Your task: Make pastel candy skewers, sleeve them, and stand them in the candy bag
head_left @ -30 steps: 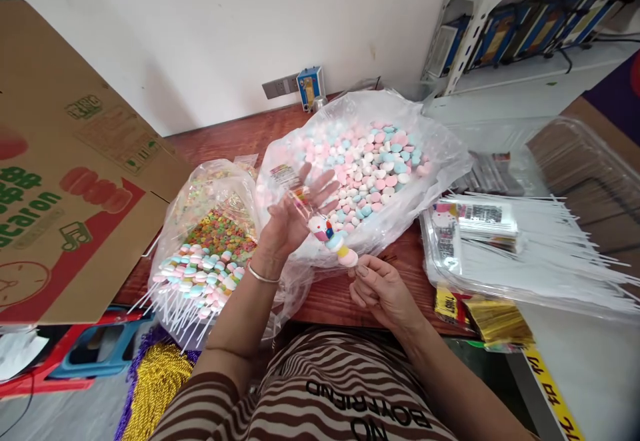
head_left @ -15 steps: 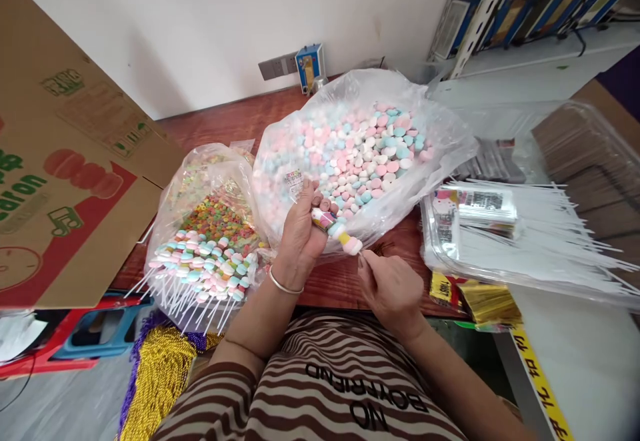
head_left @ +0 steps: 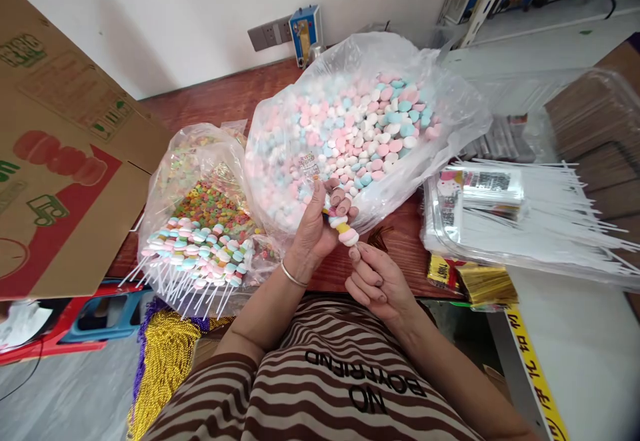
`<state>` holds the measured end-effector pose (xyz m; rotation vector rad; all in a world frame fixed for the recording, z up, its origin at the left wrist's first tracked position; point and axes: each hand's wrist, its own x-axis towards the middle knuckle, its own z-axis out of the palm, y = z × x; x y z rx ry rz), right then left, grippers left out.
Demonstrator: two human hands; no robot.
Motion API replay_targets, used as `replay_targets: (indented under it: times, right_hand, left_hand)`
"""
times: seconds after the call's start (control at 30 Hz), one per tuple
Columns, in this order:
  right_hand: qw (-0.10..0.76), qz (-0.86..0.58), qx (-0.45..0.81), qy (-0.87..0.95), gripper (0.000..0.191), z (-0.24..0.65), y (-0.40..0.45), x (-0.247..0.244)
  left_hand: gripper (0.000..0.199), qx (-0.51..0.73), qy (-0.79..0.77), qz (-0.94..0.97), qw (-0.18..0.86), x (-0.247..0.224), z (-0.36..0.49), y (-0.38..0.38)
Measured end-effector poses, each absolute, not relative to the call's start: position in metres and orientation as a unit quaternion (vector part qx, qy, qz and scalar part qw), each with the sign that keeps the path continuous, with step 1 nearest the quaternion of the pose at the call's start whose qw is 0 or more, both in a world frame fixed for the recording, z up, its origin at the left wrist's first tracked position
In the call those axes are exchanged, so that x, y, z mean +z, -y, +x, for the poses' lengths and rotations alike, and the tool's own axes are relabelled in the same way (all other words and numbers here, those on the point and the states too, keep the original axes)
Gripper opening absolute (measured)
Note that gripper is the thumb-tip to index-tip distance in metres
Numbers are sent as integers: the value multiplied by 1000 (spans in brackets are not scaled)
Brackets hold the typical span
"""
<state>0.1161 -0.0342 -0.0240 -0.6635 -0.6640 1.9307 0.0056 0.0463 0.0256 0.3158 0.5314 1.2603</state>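
Red-brown table point(head_left: 215, 98): many candy skewers point(head_left: 200, 248) threaded, plenty of material left

The held skewer point(head_left: 345, 229), seemingly fully threaded, is between the person's hands. The left hand point(head_left: 314, 226) curls around its upper part; the right hand point(head_left: 377, 278) pinches its lower end. Whether the clear wrapper point(head_left: 309, 165) covers it is unclear. Loose candies point(head_left: 370, 131) and bare white sticks point(head_left: 535, 214) remain plentiful.

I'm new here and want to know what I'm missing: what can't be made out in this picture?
All in the head view:
Upper part of the candy stick: hidden by the left hand.
Its lower end: covered by the fingertips of the right hand.
Print on the clear wrapper: too small and blurred.
Cardboard box: cut off by the left edge.
Leftmost candies in the large bag: blurred by cloudy plastic.
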Motion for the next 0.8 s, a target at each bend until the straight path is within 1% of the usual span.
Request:
replay_targets:
  times: [0.03,0.07,0.1,0.13,0.2,0.27,0.3,0.33,0.37,0.4,0.43,0.47,0.53,0.6,0.63,0.67,0.73,0.77,0.8]
  right_hand:
    - [485,-296,767,300,26,115,34,-25]
    - [497,-341,715,353,27,115,33,-26]
    - [511,-398,633,424,27,115,32,-28]
    - [517,-459,521,500,27,116,31,-31]
    - [491,-550,263,622,28,120,28,-36]
    - [444,-576,62,683,29,124,27,-41]
    - [427,-572,4,700,26,126,28,-43]
    - [417,-565,-26,711,22,127,28,-44]
    - [418,-557,-29,717,19,128,29,-45]
    - [427,-553,-6,716,17,129,30,-45]
    - [443,-553,45,704,17,130,31,-45]
    - [463,-553,125,682,19,130,32,-43]
    - [500,-522,357,592,24,129,35,-39]
    - [498,-434,600,450,28,127,37,-34]
    - [486,-379,690,379,28,125,37,-31]
    - [472,-329,752,320,28,124,38,-29]
    - [458,-277,801,270,29,121,37,-27]
    - [462,-283,790,286,30,120,35,-26]
    - [474,-314,754,330,31,119,33,-26]
  left_hand:
    - [26,573,-245,147,768,24,7,-46]
    - [26,570,-250,148,769,22,8,-46]
    - [25,572,-259,149,764,21,9,-46]
    - [25,580,-270,149,754,20,10,-46]
    - [28,605,-295,141,726,21,11,-47]
    - [32,626,-314,130,702,23,12,-48]
    - [35,629,-319,125,697,25,12,-48]
    - [38,629,-322,121,697,26,12,-47]
    - [41,628,-323,118,698,27,12,-46]
    - [43,625,-322,119,701,27,12,-45]
    - [45,622,-318,121,705,28,12,-44]
    - [46,620,-312,127,709,28,12,-43]
    - [45,614,-298,141,717,27,11,-42]
    - [45,606,-293,152,723,27,10,-42]
    - [45,601,-294,154,727,27,9,-42]
    - [45,596,-296,153,731,27,9,-42]
    - [42,590,-298,147,736,26,10,-42]
    - [40,590,-296,147,736,25,11,-42]
    - [38,592,-295,150,735,23,13,-41]
